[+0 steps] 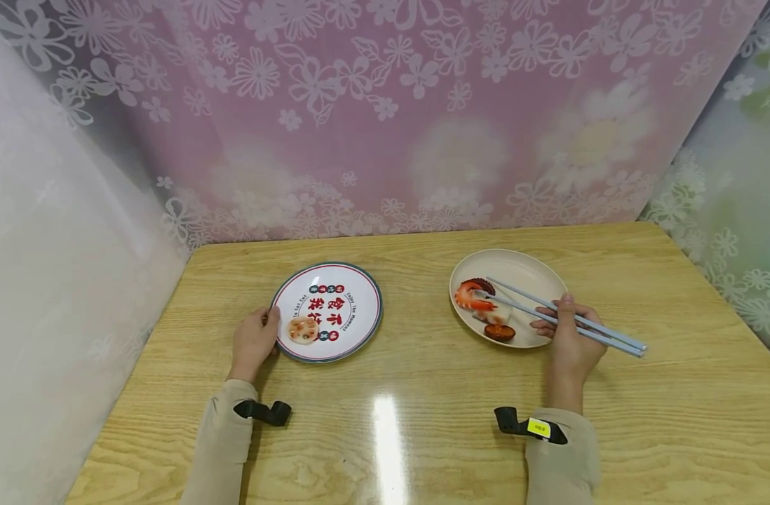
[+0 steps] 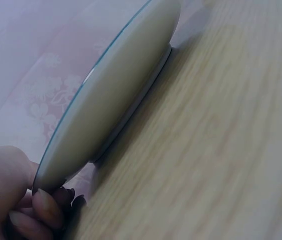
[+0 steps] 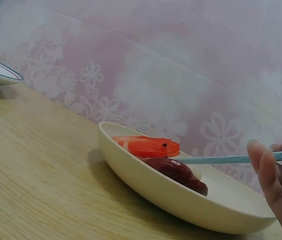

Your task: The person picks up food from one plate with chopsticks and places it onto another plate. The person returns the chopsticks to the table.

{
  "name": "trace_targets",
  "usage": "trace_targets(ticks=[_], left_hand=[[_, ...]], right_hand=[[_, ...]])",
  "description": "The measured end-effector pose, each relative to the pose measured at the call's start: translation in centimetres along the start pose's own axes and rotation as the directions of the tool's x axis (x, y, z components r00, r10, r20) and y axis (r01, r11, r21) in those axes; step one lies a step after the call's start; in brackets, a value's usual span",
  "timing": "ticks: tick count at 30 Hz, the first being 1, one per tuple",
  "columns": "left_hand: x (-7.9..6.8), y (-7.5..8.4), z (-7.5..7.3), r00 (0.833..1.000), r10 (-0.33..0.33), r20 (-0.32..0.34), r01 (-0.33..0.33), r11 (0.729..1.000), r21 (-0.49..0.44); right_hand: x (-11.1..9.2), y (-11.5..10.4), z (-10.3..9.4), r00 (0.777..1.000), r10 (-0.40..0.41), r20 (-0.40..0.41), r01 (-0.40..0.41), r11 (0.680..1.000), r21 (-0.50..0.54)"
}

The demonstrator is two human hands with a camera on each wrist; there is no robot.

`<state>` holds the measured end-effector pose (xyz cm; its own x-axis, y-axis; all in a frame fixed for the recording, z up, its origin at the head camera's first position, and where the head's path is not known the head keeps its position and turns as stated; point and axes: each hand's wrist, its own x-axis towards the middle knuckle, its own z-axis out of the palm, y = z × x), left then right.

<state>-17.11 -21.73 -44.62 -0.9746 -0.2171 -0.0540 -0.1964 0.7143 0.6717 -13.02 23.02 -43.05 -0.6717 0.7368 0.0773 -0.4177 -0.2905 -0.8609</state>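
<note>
My left hand (image 1: 256, 339) pinches the left rim of a white plate (image 1: 360, 308) printed with red characters, the thumb on top and fingers beneath, as the left wrist view shows. A lotus root slice (image 1: 303, 330) lies on this plate. My right hand (image 1: 574, 342) holds a pair of light blue chopsticks (image 1: 602, 334). Their tips reach over the cream plate (image 1: 536, 270), beside an orange-red shrimp (image 1: 470, 297); whether they touch it I cannot tell. Around the shrimp are a dark red curled piece (image 1: 484, 285), a whitish piece (image 1: 497, 312) and a glossy brown piece (image 1: 499, 332).
Both plates stand on a wood-grain table (image 1: 423, 365), with a gap between them. A pink flowered curtain (image 1: 385, 126) hangs along the back edge. Black wrist mounts (image 1: 265, 412) sit on both sleeves.
</note>
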Motion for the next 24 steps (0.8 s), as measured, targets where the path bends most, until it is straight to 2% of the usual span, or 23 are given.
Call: trace_targets(ticks=[6, 13, 18, 24], left_hand=[[0.0, 0.0, 0.0, 1.000, 0.008, -0.001, -0.008, 1.000, 0.003], [-0.1, 0.0, -0.1, 1.000, 0.000, 0.007, 0.000, 1.000, -0.003], [0.2, 0.0, -0.2, 1.000, 0.013, -0.014, -0.013, 1.000, -0.010], [0.0, 0.1, -0.1, 1.000, 0.014, -0.004, -0.014, 1.000, 0.000]], right_hand=[[-0.1, 0.4, 0.1, 1.000, -0.006, 0.017, 0.006, 1.000, -0.004], [-0.2, 0.8, 0.2, 0.999, -0.034, 0.015, 0.034, 0.998, -0.055], [-0.2, 1.0, 0.5, 0.998, -0.052, 0.038, 0.055, 0.995, -0.084], [-0.4, 1.1, 0.6, 0.999, -0.034, 0.015, 0.035, 0.996, -0.080]])
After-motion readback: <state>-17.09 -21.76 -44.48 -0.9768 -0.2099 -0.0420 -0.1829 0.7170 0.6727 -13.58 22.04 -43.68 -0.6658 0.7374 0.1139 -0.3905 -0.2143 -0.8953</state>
